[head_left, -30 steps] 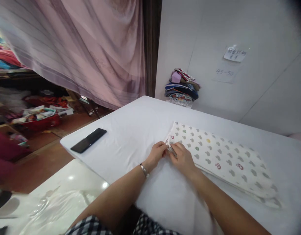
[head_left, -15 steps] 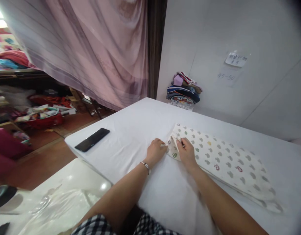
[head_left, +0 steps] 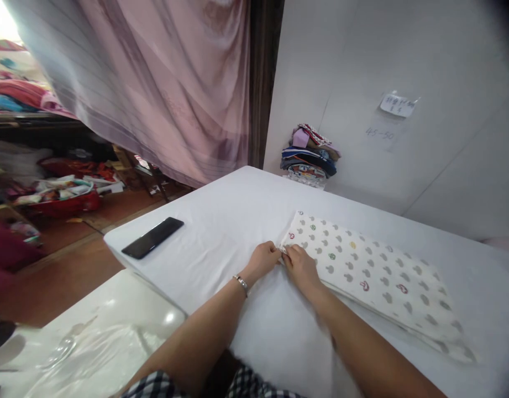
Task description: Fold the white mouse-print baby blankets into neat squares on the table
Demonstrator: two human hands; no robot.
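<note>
A folded white cloth (head_left: 374,276) printed with grey, red, green and yellow mushroom-like shapes lies lengthwise across the white-covered table (head_left: 221,221). Its layers show along the near edge. At its left end, my right hand (head_left: 298,265) pinches the near corner of the cloth. My left hand (head_left: 263,258), with a bracelet on the wrist, meets it there, its fingers closed on the same corner. The fingertips of both hands nearly touch, and the bit of cloth between them is mostly hidden.
A black phone (head_left: 153,237) lies at the table's left. Folded clothes (head_left: 308,155) are stacked by the grey wall (head_left: 403,66). A pink curtain (head_left: 188,83) hangs behind. At lower left is a glossy white surface (head_left: 125,309) with clear plastic on it.
My right hand has moved left and down, laying the lifted flap flat and bringing the corner to my left hand. My left fingers have closed at the corner.
</note>
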